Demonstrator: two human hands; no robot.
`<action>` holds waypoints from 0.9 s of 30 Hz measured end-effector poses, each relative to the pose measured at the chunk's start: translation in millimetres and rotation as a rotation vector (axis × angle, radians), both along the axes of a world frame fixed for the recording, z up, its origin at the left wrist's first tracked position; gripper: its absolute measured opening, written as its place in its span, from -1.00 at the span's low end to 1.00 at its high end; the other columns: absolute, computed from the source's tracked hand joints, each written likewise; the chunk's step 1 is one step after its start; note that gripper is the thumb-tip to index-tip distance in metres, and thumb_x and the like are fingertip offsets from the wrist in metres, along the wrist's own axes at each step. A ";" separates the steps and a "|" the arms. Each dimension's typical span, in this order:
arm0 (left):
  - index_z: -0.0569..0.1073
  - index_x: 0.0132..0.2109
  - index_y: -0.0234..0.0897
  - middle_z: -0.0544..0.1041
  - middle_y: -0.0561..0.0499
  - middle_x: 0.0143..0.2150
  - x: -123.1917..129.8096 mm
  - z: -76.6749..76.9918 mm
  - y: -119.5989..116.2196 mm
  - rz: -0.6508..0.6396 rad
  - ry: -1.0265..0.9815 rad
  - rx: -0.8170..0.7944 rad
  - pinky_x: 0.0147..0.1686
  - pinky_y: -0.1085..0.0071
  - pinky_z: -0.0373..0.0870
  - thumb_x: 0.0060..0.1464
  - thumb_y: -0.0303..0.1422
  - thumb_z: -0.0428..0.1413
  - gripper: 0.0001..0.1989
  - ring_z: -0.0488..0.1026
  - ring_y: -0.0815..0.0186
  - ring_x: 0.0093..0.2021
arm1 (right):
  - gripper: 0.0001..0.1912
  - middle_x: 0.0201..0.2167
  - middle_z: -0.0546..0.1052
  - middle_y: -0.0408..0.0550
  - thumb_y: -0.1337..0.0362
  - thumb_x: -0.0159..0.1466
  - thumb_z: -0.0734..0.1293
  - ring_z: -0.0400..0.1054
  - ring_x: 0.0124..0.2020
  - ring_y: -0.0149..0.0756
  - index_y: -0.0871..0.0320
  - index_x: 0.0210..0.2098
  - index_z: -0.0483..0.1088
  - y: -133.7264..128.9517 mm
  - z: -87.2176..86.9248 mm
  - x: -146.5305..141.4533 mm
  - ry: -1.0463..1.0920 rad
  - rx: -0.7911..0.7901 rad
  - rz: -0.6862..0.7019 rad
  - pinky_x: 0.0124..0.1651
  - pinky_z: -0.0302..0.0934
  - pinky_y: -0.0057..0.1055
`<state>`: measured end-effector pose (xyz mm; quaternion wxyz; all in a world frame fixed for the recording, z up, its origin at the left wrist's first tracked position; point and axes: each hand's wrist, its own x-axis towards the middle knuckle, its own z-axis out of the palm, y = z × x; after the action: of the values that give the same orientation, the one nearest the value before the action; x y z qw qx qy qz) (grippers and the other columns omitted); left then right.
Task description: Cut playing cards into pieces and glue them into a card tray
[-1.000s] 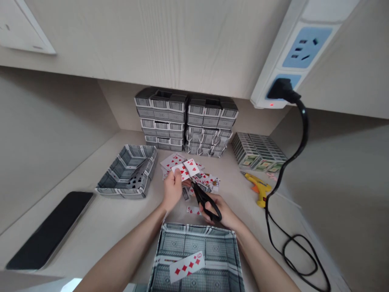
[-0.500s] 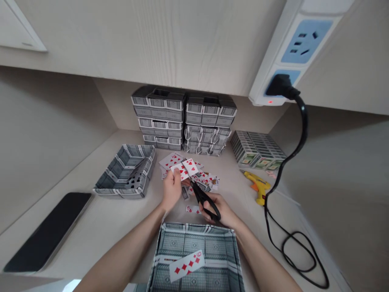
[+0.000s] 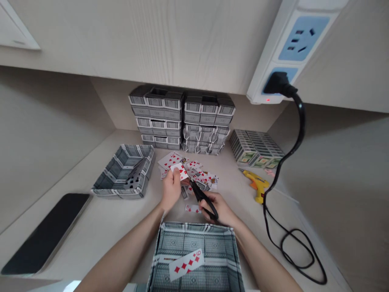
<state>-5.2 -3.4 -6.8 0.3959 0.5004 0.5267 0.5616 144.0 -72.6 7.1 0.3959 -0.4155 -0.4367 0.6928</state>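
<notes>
One card point(image 3: 182, 172) pinched by left hand point(image 3: 170, 189); right hand point(image 3: 221, 207) gripping scissors point(image 3: 198, 194), long axis diagonal, pointing forward-left

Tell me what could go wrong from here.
The scissors in the right hand reach close to the left hand, which grips the card, so a slip might nick it. A snipped piece could drop among the loose cards and be hard to pick out. An arm might also snag the black cord that runs by the glue gun.
</notes>
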 end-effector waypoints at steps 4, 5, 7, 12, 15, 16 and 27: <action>0.36 -0.38 -0.28 0.45 0.07 -0.54 -2.5 -1.5 1.6 -0.013 -0.015 -0.001 -0.49 0.43 0.36 0.06 -0.08 -0.09 -0.65 0.41 0.34 -0.53 | -0.50 -0.77 0.22 -0.31 -0.04 0.03 0.31 0.03 -0.82 -0.53 0.26 -0.23 0.33 4.7 -1.4 6.2 -0.152 0.126 -0.066 -0.78 -0.06 -0.56; 0.35 -0.38 -0.28 0.45 0.07 -0.55 -2.9 -1.1 2.5 -0.029 -0.049 -0.013 -0.50 0.44 0.35 0.05 -0.09 -0.08 -0.66 0.41 0.34 -0.54 | -0.50 -0.74 0.28 -0.27 -0.01 0.05 0.31 0.10 -0.79 -0.50 0.26 -0.18 0.33 6.8 -1.8 9.3 -0.240 0.188 -0.126 -0.73 0.01 -0.54; 0.35 -0.42 -0.29 0.42 0.07 -0.59 -3.7 0.6 4.8 -0.059 -0.108 -0.023 -0.54 0.46 0.33 0.03 -0.12 -0.04 -0.68 0.38 0.37 -0.58 | -0.51 -0.52 0.43 -0.13 0.10 0.06 0.32 0.30 -0.57 -0.39 0.23 -0.08 0.32 11.3 -3.6 17.5 -0.484 0.369 -0.285 -0.52 0.22 -0.46; 0.32 -0.56 -0.33 0.35 0.12 -0.67 -4.7 7.5 8.5 -0.139 -0.158 -0.043 -0.58 0.50 0.26 -0.07 -0.18 0.08 -0.70 0.29 0.45 -0.65 | -0.56 -0.18 0.45 0.07 0.34 0.09 0.26 0.27 -0.13 -0.14 0.19 0.00 0.31 19.5 -14.2 39.1 -1.111 0.708 -0.331 -0.06 0.18 -0.20; 0.40 -0.45 -0.36 0.45 0.07 -0.59 -4.0 11.6 7.0 -0.183 -0.190 -0.099 -0.58 0.49 0.30 -0.15 -0.20 0.14 -0.73 0.36 0.41 -0.61 | -0.59 -0.26 0.47 0.06 0.39 0.11 0.24 0.24 -0.14 -0.13 0.18 -0.02 0.33 21.8 -19.9 45.5 -1.206 0.794 -0.266 -0.09 0.20 -0.19; 0.41 -0.40 -0.37 0.48 0.04 -0.54 -3.6 12.8 6.2 -0.202 -0.194 -0.107 -0.57 0.48 0.31 -0.16 -0.20 0.16 -0.72 0.39 0.38 -0.57 | -0.60 -0.27 0.47 0.06 0.40 0.12 0.23 0.23 -0.15 -0.13 0.17 -0.03 0.34 22.1 -20.8 46.3 -1.208 0.823 -0.258 -0.09 0.21 -0.19; 0.45 -0.41 -0.36 0.51 0.01 -0.54 4.0 2.8 -0.8 -0.637 -0.011 -0.211 -0.52 0.45 0.36 -0.19 -0.23 0.18 -0.75 0.43 0.35 -0.55 | -0.31 -0.01 0.30 0.08 0.11 0.10 0.32 0.12 0.00 -0.07 0.08 0.18 0.05 18.5 -6.3 27.2 -1.064 0.975 -0.304 0.01 0.13 -0.10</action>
<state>-1.1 -4.2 -4.1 0.6040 0.5931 0.3972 0.3545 171.2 -54.2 0.8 0.3619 -0.5282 -0.7656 0.0621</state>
